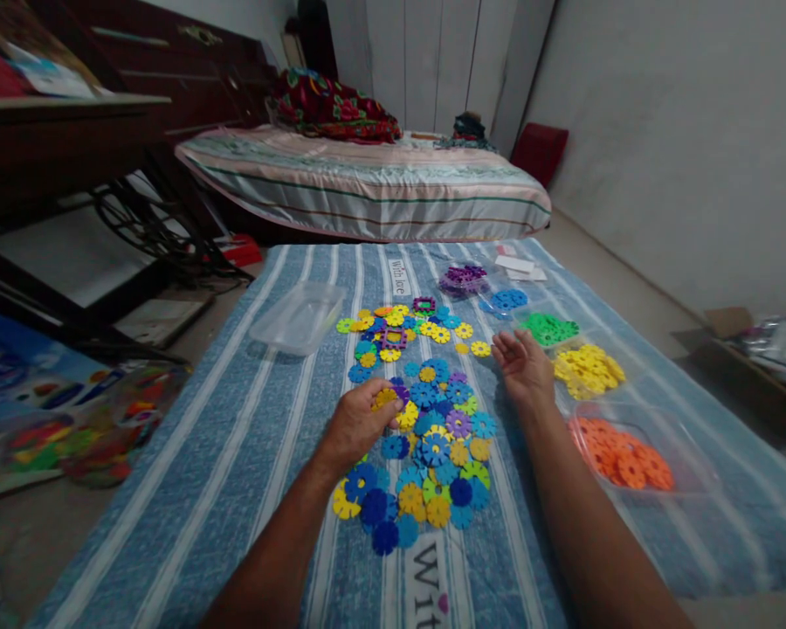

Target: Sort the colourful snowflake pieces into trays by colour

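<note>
My left hand (357,424) is closed on a golden-yellow notched plastic disc (385,398), held over the left edge of a loose pile. In that pile lie interlocking discs (436,445) in blue, yellow, lilac and lime. My right hand (522,371) is open, palm turned inward with the fingers loosely bent, and I see nothing in it. It hovers beside the tub of green discs (548,328). Yellow discs (588,370) and orange discs (623,452) fill clear tubs to its right. Beyond the pile, a smaller group of discs surrounds a purple square frame (394,338).
A clear plastic tub (298,319) stands at the left on the striped cloth (223,454). Purple discs (465,279) and blue discs (509,300) sit in clear containers at the back right, near white cards (520,267). A bed (367,188) is behind the table.
</note>
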